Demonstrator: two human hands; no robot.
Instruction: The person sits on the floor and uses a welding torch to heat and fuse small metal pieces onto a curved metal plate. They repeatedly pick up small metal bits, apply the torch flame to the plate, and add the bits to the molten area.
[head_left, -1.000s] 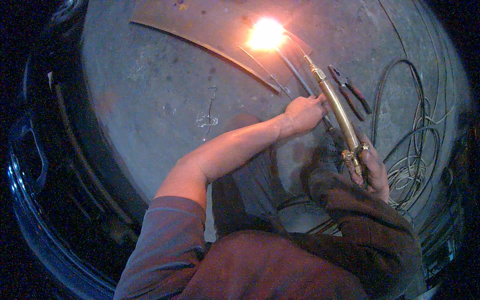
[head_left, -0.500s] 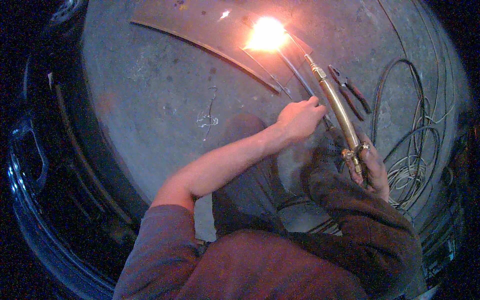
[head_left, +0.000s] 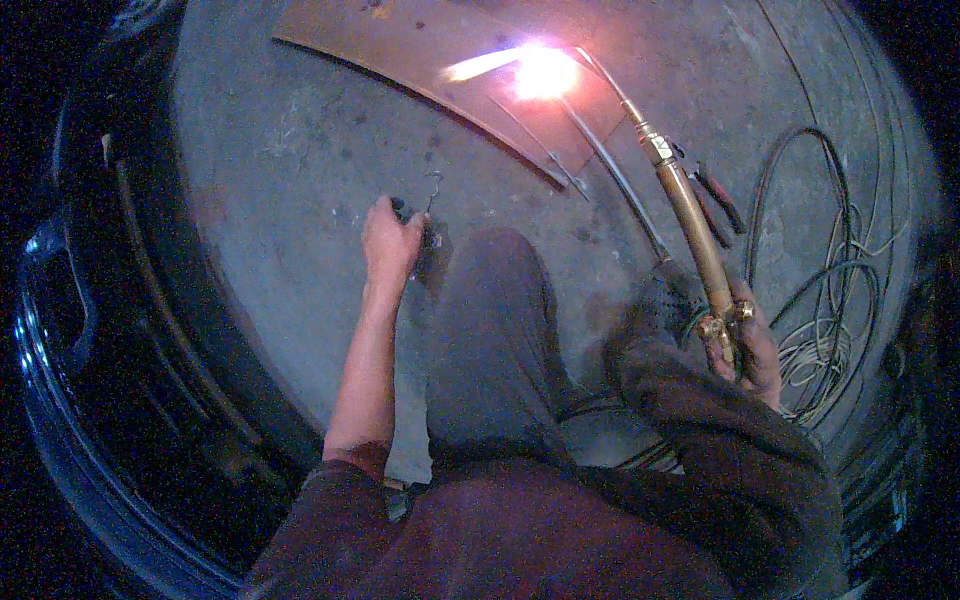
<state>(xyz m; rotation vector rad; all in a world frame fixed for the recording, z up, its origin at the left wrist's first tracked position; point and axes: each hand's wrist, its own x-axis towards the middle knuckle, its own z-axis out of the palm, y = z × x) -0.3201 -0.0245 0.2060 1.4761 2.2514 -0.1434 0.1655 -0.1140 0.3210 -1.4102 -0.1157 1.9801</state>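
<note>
My right hand (head_left: 755, 350) grips the valve end of a brass gas torch (head_left: 692, 225). The torch points up and away, its thin bent tip beside a glaring bright flame (head_left: 545, 72) over a steel plate. A long metal rod (head_left: 605, 160) runs from the glare down to my right shoe, with neither hand on it. My left hand (head_left: 393, 240) is low over the floor at a thin twisted wire (head_left: 433, 190). Its thumb and forefinger are apart. The wire's tangled lower part is mostly hidden by the hand, and whether they touch is unclear.
The rusty plate (head_left: 400, 65) lies at the far side, a thin rod (head_left: 540, 147) across its near edge. Red-handled pliers (head_left: 718, 195) lie beyond the torch. Coiled hoses and cables (head_left: 815, 350) spread at the right. A dark, shiny curved panel (head_left: 50, 400) stands at the left.
My left hand has left the metal rod and swung left to the wire on the floor. The torch has shifted slightly right, and a flame streak now reaches left from the glare.
</note>
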